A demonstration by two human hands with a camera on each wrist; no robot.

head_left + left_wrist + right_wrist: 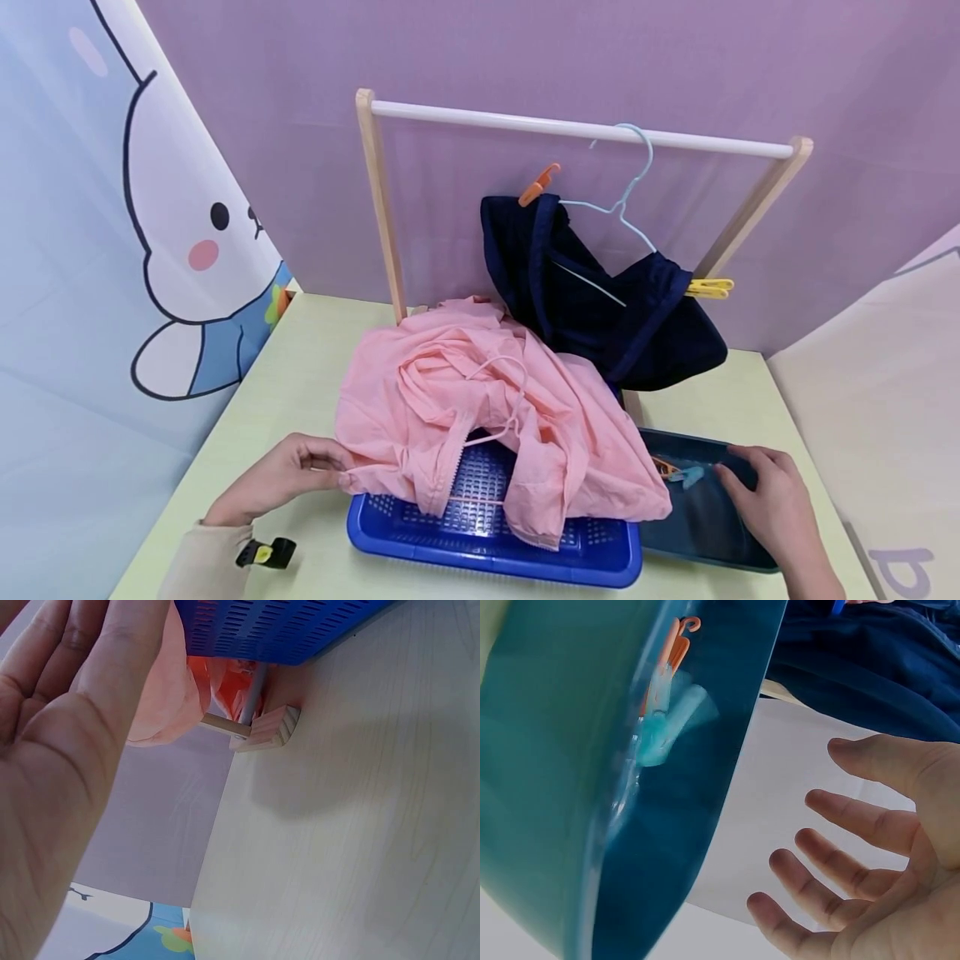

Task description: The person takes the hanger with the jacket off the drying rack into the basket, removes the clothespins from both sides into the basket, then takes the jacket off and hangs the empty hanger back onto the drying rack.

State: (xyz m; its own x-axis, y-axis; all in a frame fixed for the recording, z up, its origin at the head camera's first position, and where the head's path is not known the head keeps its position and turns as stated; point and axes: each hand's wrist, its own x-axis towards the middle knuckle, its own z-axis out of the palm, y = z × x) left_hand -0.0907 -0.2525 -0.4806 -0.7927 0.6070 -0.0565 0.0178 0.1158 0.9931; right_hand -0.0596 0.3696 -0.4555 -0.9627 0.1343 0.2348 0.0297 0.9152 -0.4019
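A pink zip jacket (450, 375) on a pink hanger (517, 400) lies spread over a blue perforated basket (495, 571). My left hand (307, 467) pinches the jacket's left edge between thumb and fingers. In the left wrist view, that hand's palm and fingers (97, 697) show next to the pink cloth. My right hand (772, 492) is over the right side of a dark green tray (705, 533), its fingers spread and holding nothing. Orange and light-blue clothespins (664, 724) are in the tray, the blue one blurred in the right wrist view.
Behind the basket stands a wooden rack with a white rail (510, 121). From it a navy garment (585, 292) hangs on a light-blue hanger (622, 200), with an orange clip (538, 185) and a yellow clip (708, 288). A black strap (266, 553) shows by my left sleeve.
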